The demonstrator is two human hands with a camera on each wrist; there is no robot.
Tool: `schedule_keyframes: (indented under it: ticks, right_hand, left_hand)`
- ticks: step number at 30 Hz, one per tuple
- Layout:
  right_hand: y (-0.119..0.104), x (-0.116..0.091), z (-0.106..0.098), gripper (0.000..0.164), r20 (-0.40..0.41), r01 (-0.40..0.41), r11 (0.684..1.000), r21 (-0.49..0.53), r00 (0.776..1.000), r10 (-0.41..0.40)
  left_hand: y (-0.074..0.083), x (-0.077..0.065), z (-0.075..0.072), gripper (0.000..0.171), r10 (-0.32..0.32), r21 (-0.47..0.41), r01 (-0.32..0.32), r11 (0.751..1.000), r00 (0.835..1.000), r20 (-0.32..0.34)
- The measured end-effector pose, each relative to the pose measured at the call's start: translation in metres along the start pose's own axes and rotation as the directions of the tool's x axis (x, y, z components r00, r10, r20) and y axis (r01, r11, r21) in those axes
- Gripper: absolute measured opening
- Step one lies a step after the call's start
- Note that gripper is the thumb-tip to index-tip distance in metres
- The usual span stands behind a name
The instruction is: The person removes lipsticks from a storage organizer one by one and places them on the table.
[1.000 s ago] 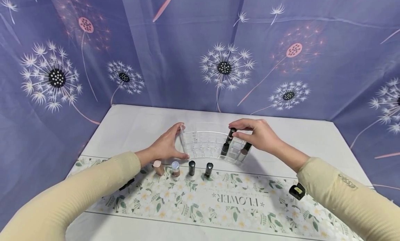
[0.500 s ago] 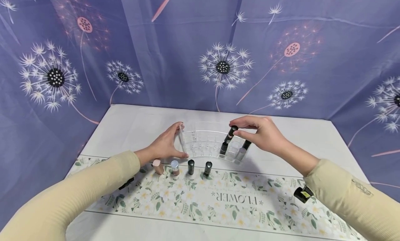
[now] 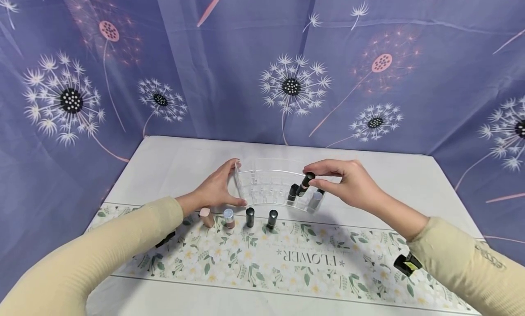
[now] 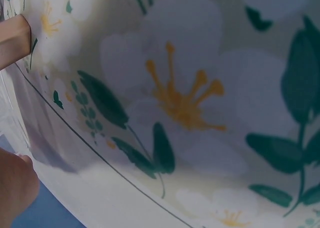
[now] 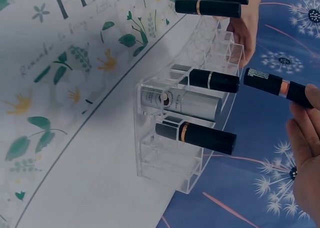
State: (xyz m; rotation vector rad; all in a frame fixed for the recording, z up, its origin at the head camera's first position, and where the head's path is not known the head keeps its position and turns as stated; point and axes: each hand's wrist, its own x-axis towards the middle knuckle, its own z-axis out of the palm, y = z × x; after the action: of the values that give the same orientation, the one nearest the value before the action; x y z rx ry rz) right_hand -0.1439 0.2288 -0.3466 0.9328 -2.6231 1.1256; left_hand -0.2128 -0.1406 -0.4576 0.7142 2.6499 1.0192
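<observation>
A clear lipstick organizer (image 3: 266,188) with rows of small compartments stands on the table. My left hand (image 3: 215,186) grips its left end, thumb in front and fingers behind. Between thumb and fingers, my right hand (image 3: 348,181) pinches a black lipstick (image 5: 270,83) with a rose-gold band, tilted over the organizer's right part. In the right wrist view this lipstick is outside the compartments, past the tops of the seated ones. Seated there are a black lipstick (image 5: 215,81), a silver tube (image 5: 195,103) and a black lipstick with a gold band (image 5: 207,138).
In front of the organizer stand a beige lipstick (image 3: 207,217), a silver-capped one (image 3: 229,218) and two black ones, left (image 3: 250,217) and right (image 3: 272,219). They are on a flower-printed runner (image 3: 311,279). A purple dandelion curtain (image 3: 229,79) borders the white table (image 3: 184,156).
My right hand has shifted right and slightly down with the black lipstick, which now overlaps the space between the seated black lipstick and silver tube. My left hand keeps its grip on the organizer.
</observation>
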Motion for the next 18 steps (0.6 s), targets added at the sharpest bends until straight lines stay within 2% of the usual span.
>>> schedule_keyframes:
  ticks: [18]
  right_hand:
    - [0.003,-0.022,0.021,0.035,0.034,0.008,0.999,0.045,0.999,-0.009]
  left_hand:
    - [-0.001,0.001,0.000,0.130,0.004,-0.003,-0.004,1.000,1.000,0.006]
